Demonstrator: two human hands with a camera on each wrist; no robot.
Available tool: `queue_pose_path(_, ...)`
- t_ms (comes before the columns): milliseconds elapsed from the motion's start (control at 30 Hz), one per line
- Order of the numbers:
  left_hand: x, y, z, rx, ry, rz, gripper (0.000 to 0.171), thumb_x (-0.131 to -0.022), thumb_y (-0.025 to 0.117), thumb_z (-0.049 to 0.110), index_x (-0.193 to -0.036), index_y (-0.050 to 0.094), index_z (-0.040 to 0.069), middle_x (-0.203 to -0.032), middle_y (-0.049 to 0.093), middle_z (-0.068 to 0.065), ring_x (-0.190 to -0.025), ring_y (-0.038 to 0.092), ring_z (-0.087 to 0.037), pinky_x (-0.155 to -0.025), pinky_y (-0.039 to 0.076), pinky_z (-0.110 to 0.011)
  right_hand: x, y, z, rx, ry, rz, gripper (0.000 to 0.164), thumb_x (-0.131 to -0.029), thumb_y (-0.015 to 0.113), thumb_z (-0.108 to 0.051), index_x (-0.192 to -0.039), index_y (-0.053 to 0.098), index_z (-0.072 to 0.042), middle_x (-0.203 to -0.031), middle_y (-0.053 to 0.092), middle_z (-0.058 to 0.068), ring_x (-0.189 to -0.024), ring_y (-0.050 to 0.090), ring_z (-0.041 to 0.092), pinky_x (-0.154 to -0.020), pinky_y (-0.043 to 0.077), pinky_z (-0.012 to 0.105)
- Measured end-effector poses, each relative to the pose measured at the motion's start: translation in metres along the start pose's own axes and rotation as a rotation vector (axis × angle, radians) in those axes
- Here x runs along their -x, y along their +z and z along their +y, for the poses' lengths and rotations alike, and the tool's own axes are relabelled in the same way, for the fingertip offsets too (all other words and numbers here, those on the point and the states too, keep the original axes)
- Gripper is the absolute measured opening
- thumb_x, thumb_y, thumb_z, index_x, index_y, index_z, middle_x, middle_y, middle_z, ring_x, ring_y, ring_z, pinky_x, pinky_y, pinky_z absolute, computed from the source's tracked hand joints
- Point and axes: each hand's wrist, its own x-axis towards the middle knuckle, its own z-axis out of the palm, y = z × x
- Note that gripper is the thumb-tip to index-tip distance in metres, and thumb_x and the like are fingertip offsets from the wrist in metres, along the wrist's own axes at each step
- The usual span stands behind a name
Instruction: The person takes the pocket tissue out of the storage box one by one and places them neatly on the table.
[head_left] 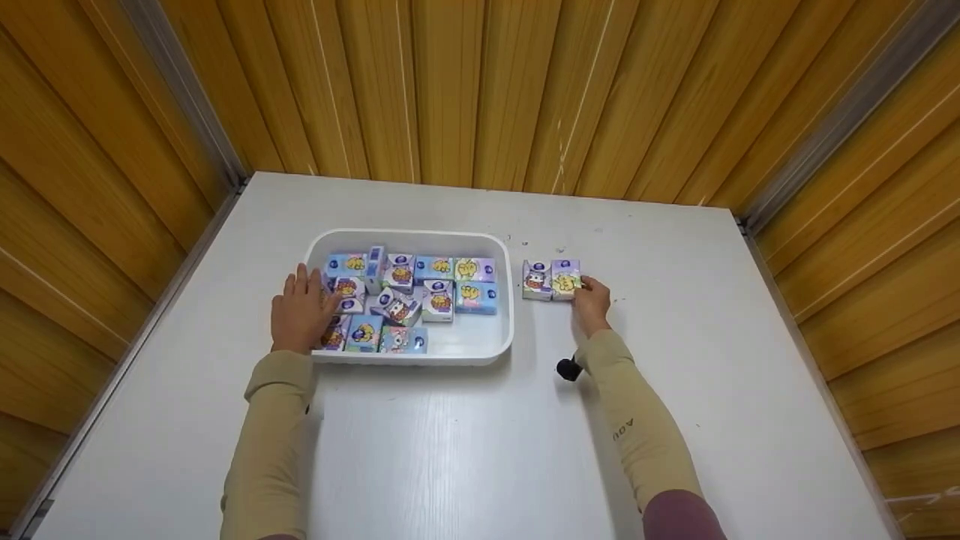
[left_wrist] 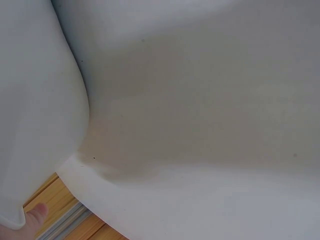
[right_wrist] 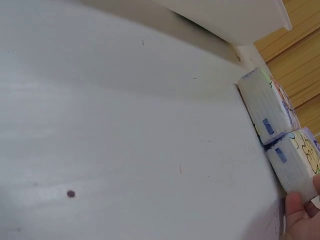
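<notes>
In the head view, my right hand pinches the right side of a small tissue pack with a yellow cartoon print. A second tissue pack lies flush against its left side on the table. Close up in the right wrist view, the pinched pack shows its white side, with fingers at its near end. My left hand rests on the left rim of a white plastic tray, fingers extended. Several purple and blue tissue packs lie inside, one standing on edge.
A white table carries everything, with wood-patterned walls behind and at both sides. Near my right wrist sits a small black object. Tiny scraps are scattered beyond the two packs. Inside the tray, the front right floor shows bare.
</notes>
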Motion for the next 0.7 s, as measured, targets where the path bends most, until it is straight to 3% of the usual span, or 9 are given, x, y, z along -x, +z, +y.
queue_pose_path(267,0.0001,0.0006,-0.0005,0.004,0.007,0.005,0.072,-0.089,0.036,0.049,-0.14,0.019,0.002,-0.146,0.012,-0.022,-0.132,0.014,-0.041,-0.099,0.024,-0.059,0.003,0.0024,-0.001,0.145,-0.057,0.028,0.045,-0.081,0.04,0.001,-0.126,0.045,0.003,-0.123,0.05,0.018,-0.111,0.046,0.023,-0.095,0.039,0.033)
queue_pose_path(467,-0.0004,0.0013,-0.0009,-0.006,0.007,0.017,0.072,-0.089,0.035,0.051,-0.14,0.02,0.002,-0.146,0.014,-0.022,-0.132,0.015,-0.041,-0.1,0.024,-0.059,0.0031,0.0027,-0.0012,0.206,-0.08,0.005,0.048,-0.081,0.038,0.003,-0.128,0.042,0.003,-0.128,0.047,0.019,-0.118,0.043,0.025,-0.099,0.037,0.034)
queue_pose_path(700,-0.0001,0.0009,-0.0005,-0.015,0.007,0.013,0.071,-0.09,0.035,0.05,-0.14,0.019,0.002,-0.146,0.013,-0.022,-0.132,0.015,-0.04,-0.099,0.025,-0.059,0.0051,0.001,-0.0053,0.221,-0.046,-0.024,0.05,-0.082,0.041,-0.001,-0.132,0.039,-0.001,-0.131,0.043,0.018,-0.117,0.042,0.025,-0.098,0.038,0.034)
